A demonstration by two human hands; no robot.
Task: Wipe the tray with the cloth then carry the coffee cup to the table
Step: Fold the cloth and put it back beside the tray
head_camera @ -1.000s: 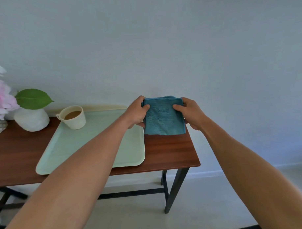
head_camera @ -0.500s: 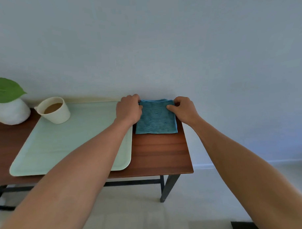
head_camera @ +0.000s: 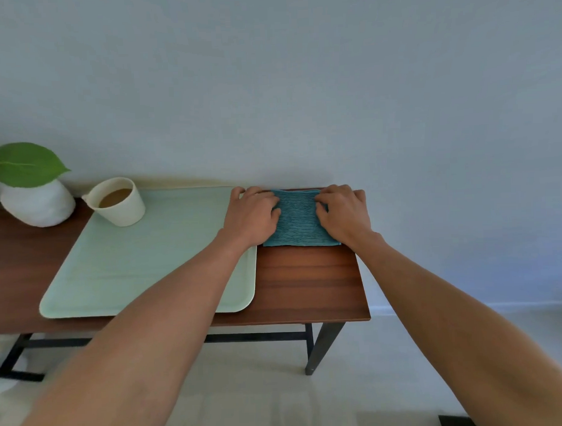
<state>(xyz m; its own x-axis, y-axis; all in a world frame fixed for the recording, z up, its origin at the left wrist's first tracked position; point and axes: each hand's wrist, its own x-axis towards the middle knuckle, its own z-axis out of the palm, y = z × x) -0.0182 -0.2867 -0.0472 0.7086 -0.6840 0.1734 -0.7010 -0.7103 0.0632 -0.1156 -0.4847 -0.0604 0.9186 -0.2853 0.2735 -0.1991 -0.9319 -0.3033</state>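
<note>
Cloth: teal, folded, lay flat at the far right of the wooden tabletop, just beside the tray's right edge. Left hand and right hand: palms down, fingers curled onto the cloth's two side edges; whether either grip pinched the fabric or merely pressed it could not be told. Tray: pale green, flat on the tabletop. Coffee cup: cream, holding brown liquid, stood on the tray's far left corner. White vase with green leaf: left of the cup.
</note>
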